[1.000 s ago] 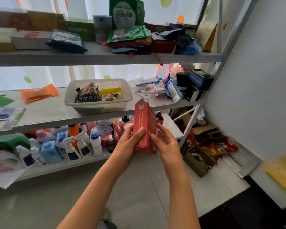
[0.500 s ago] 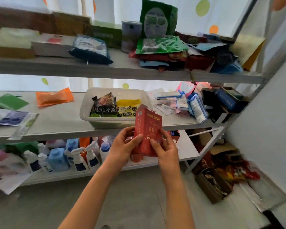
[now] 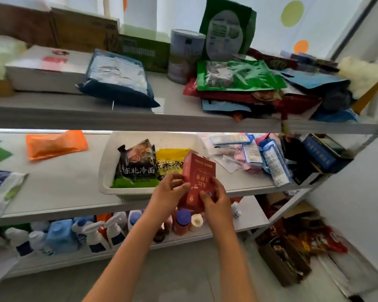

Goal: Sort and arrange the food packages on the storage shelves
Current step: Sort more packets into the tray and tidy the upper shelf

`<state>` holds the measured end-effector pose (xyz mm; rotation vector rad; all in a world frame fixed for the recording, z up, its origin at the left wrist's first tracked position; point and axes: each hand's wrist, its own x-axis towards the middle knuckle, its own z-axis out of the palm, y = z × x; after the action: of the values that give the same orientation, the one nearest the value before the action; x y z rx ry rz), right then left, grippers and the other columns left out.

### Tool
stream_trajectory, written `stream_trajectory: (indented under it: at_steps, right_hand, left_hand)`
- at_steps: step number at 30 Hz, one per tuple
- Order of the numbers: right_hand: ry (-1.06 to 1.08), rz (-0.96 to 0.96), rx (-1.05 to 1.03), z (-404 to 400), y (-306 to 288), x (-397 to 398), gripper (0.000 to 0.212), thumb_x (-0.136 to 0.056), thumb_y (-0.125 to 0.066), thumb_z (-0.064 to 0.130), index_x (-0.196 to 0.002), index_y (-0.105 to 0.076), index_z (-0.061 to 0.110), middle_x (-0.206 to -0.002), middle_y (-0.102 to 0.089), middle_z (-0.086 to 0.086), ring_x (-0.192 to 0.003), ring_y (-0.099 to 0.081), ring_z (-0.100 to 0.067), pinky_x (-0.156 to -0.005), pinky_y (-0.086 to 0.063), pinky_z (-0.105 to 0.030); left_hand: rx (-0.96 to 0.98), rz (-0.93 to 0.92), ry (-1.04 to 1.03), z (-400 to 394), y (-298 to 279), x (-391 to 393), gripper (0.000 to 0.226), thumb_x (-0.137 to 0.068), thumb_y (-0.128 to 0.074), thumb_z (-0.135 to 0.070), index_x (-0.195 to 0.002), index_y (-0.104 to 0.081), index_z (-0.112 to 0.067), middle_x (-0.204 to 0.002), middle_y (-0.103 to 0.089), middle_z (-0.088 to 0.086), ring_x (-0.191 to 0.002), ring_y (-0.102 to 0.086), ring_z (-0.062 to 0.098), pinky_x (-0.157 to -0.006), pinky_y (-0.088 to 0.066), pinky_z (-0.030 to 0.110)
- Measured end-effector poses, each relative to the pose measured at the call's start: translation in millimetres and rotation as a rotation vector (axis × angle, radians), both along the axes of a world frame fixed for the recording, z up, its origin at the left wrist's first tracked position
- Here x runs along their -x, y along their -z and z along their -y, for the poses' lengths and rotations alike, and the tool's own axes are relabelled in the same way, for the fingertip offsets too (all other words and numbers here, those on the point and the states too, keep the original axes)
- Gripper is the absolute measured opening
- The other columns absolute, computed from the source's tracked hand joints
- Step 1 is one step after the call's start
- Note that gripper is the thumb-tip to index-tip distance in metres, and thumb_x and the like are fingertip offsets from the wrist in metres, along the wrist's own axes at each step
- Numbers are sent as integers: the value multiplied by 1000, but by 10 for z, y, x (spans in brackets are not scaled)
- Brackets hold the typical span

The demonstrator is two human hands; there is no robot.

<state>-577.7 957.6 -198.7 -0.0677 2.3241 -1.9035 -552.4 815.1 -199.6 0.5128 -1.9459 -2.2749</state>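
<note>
I hold a red box (image 3: 198, 178) with gold print in both hands, in front of the middle shelf's edge. My left hand (image 3: 170, 196) grips its left side, and my right hand (image 3: 216, 198) pinches its lower right corner. Just behind the box stands a white basket (image 3: 106, 171) on the middle shelf (image 3: 59, 188). Inside it lie a black noodle packet (image 3: 136, 165) and a yellow packet (image 3: 169, 160). The top shelf (image 3: 140, 118) carries a green pouch (image 3: 236, 75), a dark blue bag (image 3: 118, 80) and a tin (image 3: 184, 55).
An orange packet (image 3: 55, 143) lies left on the middle shelf, with loose sachets (image 3: 249, 153) and dark boxes (image 3: 321, 153) to the right. Spray bottles (image 3: 94, 233) fill the bottom shelf. A cardboard box (image 3: 282, 258) of packets sits on the floor at right, near the wall.
Both hands have carried the red box up from bottom-shelf height towards the white basket. The view has tilted up and moved closer to the shelves.
</note>
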Motion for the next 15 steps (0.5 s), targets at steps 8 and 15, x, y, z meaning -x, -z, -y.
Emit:
stream_trajectory:
  at_steps: [8, 15]
  right_hand:
    - [-121, 15, -154, 231, 132, 832, 51, -98, -54, 13, -147, -43, 22, -139, -52, -7, -122, -54, -21, -93, -53, -27]
    - [-302, 1, -279, 521, 269, 1549, 60, -94, -60, 13, -151, -40, 13, -140, -53, -10, -120, -55, -19, -101, -54, -35]
  left_hand:
    - [364, 66, -65, 128, 120, 659, 42, -94, -66, -23, -135, -59, -14, -113, -70, 1, -90, -68, 8, -77, -54, 19]
    - [598, 114, -162, 331, 270, 1231, 31, -98, -60, -17, -127, -66, -7, -108, -69, 4, -85, -61, 10, -60, -40, 3]
